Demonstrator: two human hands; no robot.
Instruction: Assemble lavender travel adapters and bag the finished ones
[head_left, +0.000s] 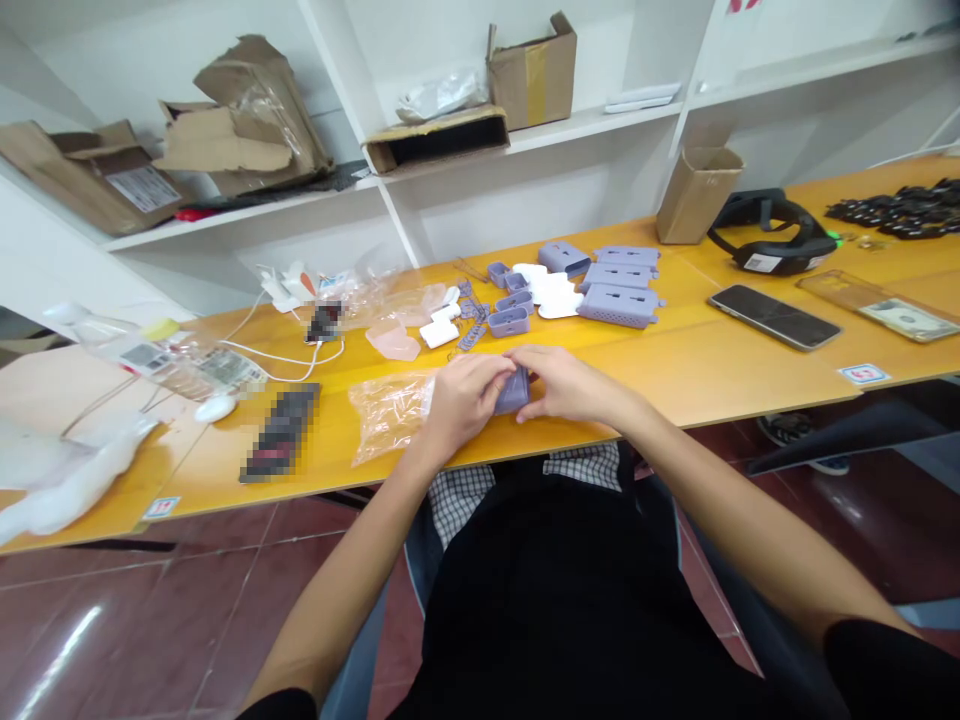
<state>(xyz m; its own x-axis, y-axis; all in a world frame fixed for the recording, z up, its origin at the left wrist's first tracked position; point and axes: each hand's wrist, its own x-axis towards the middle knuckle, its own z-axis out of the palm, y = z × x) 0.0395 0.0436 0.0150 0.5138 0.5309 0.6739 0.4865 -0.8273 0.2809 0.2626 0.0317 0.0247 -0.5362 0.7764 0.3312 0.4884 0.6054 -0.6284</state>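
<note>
Near the table's front edge my left hand and my right hand are closed around a small purple plastic box. Its left side is covered by my left fingers, while my right fingers and thumb grip the other side. Beside my left hand lies a clear plastic bag. Just beyond are small purple cups and a heap of white pieces. Larger purple perforated cases are lined up further right, and an upright purple case lies behind the white pieces.
A black phone, a headset and a cardboard box are on the right. Plastic bottles, a white cable and pixelated dark items lie left. Shelves with cartons stand behind.
</note>
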